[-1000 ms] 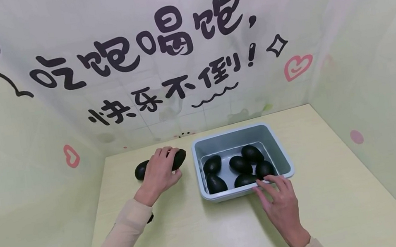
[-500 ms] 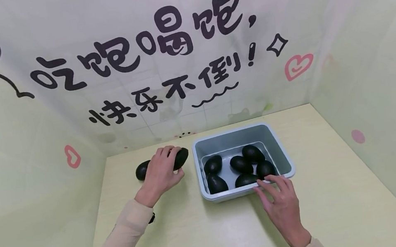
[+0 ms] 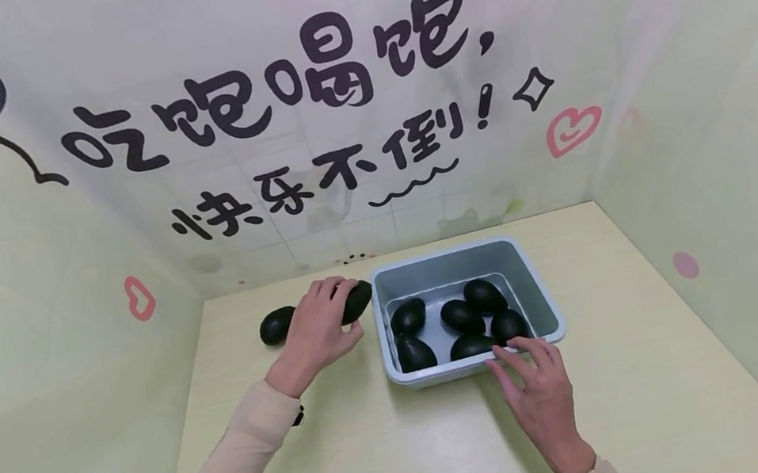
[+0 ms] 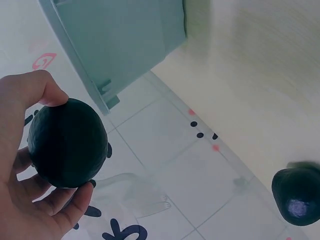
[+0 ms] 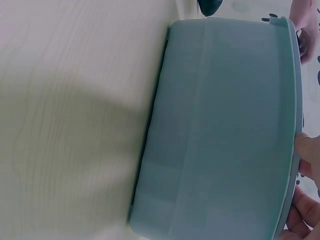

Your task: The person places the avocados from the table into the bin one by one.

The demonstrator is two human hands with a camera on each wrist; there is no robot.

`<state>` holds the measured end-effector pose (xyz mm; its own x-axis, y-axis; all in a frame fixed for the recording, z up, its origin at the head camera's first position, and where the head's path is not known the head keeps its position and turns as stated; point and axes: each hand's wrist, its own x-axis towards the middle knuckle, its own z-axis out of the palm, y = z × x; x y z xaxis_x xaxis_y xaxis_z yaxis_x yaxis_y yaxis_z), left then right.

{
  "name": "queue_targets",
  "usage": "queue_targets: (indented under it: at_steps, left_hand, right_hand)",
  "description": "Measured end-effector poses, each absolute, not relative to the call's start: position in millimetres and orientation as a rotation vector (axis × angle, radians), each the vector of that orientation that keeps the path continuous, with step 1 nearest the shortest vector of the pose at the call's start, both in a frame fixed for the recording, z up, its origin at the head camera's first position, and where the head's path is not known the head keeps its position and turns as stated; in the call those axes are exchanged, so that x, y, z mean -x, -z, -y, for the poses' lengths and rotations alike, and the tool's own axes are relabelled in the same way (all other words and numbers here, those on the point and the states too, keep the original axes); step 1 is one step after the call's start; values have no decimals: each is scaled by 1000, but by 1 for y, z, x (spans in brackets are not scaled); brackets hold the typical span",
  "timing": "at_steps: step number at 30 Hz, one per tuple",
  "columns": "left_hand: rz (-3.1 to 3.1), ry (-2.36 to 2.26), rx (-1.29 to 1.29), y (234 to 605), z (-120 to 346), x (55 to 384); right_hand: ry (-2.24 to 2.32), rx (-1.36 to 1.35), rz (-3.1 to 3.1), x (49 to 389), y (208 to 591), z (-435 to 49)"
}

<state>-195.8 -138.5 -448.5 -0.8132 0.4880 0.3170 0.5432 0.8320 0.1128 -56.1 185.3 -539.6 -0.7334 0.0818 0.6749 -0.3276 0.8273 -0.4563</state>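
My left hand [image 3: 315, 329] holds a dark avocado [image 3: 357, 302] just left of the grey-blue plastic bin [image 3: 536, 280]. In the left wrist view, thumb and fingers curl round this avocado [image 4: 69, 142], which is raised off the table. A second avocado [image 3: 277, 326] lies on the table behind and left of that hand. At the bin's near right rim, my right hand [image 3: 540, 399] pinches the edge, its fingertips on the lip. The right wrist view shows the bin's outer wall [image 5: 225, 125] beside that hand. Several avocados [image 3: 461, 315] lie inside, one partly hidden by the front rim.
The bin stands on a pale wooden table [image 3: 443, 452] near its back edge. A printed cloth wall [image 3: 293, 240] with black writing rises behind the table, and more cloth closes off the left and right sides.
My left hand has shifted slightly right with its avocado, which now reaches the bin's left rim in the head view. The right hand, the bin and the other avocados have stayed put.
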Motion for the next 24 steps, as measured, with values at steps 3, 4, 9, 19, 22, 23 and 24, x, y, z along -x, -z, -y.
queue_targets:
  at_steps: [3, 4, 9, 19, 22, 23, 24]
  left_hand:
    - [2722, 301, 791, 448, 136, 195]
    - [2718, 303, 792, 448, 136, 195]
    - [2696, 294, 809, 446, 135, 195]
    - [2682, 329, 851, 446, 130, 193]
    - [2691, 328, 861, 446, 128, 193]
    - [2690, 325, 866, 446, 127, 193]
    - [2685, 323, 870, 446, 126, 193]
  right_hand:
    - [-766, -170, 2281, 56, 540, -185]
    - [-778, -166, 2280, 56, 540, -185]
    - [-781, -175, 2265, 56, 540, -185]
    - [-778, -193, 2247, 58, 542, -186]
    - [-778, -187, 2259, 57, 542, -186]
    - [-776, -188, 2257, 58, 542, -186]
    - [-777, -186, 2257, 57, 542, -186]
